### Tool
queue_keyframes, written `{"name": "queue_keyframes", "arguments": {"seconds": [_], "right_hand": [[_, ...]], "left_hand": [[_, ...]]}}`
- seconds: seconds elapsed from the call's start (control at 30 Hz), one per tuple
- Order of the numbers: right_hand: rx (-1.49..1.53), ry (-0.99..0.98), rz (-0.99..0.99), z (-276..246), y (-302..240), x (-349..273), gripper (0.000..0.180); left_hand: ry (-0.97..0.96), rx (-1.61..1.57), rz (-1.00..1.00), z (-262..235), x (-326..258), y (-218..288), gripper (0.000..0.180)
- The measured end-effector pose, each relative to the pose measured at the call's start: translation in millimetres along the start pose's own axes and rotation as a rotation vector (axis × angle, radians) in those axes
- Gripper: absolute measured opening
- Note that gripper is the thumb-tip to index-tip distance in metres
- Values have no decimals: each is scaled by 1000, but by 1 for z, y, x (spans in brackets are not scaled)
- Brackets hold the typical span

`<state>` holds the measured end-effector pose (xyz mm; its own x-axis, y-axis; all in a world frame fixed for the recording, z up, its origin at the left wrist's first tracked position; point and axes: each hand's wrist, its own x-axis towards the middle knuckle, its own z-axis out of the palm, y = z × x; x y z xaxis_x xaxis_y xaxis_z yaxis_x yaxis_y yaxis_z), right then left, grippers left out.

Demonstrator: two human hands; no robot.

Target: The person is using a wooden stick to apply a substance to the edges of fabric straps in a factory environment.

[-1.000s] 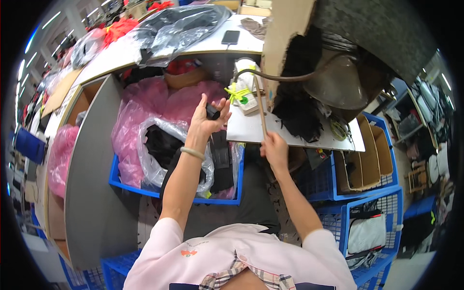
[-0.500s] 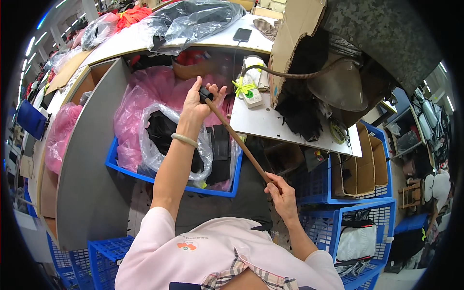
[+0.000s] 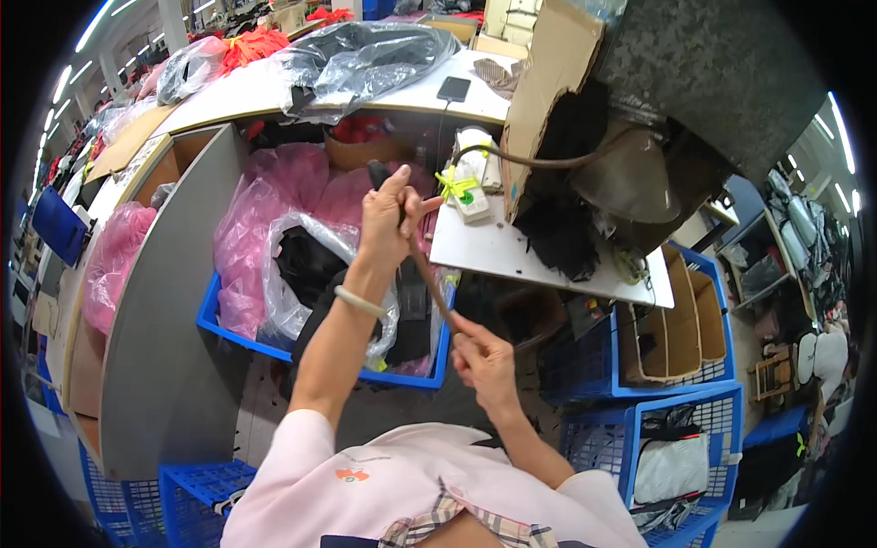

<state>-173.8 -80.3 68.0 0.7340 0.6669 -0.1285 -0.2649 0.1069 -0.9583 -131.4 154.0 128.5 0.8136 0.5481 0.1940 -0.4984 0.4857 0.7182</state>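
Observation:
A thin brown stick [image 3: 429, 279] slants between my hands, its upper end running into a black piece [image 3: 376, 173] that looks like cloth. My left hand [image 3: 388, 219] is closed around this black piece; part of it sticks out above the thumb, and the index finger points away to the right. Lower down, my right hand [image 3: 482, 361] grips the near end of the stick. Under my left hand stands a blue crate [image 3: 320, 352] holding a clear plastic bag [image 3: 279, 265] with black material inside. A dark strip shows behind my left forearm.
Pink plastic bags [image 3: 242, 265] fill the crate's left side. A white worktop [image 3: 475, 256] carries tagged white bundles [image 3: 472, 196], a torn cardboard box [image 3: 539, 100] and a bent metal lamp. A grey panel [image 3: 174, 320] stands left; blue crates [image 3: 630, 420] stand at right.
My right hand has slid left and slightly down with the stick's near end, so the stick stands steeper. My left fingers have closed more, and the black piece now juts out above them.

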Motion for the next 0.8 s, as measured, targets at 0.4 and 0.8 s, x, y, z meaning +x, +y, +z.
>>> {"name": "queue_keyframes", "arguments": {"seconds": [0.4,0.8], "right_hand": [[-92,-39,105,-6,-32,-12,33],[311,-142,214,36,-37,11,36]], "left_hand": [[57,-155,-4,8,-9,19,43],[103,22,96,5,-7,26,50]]}}
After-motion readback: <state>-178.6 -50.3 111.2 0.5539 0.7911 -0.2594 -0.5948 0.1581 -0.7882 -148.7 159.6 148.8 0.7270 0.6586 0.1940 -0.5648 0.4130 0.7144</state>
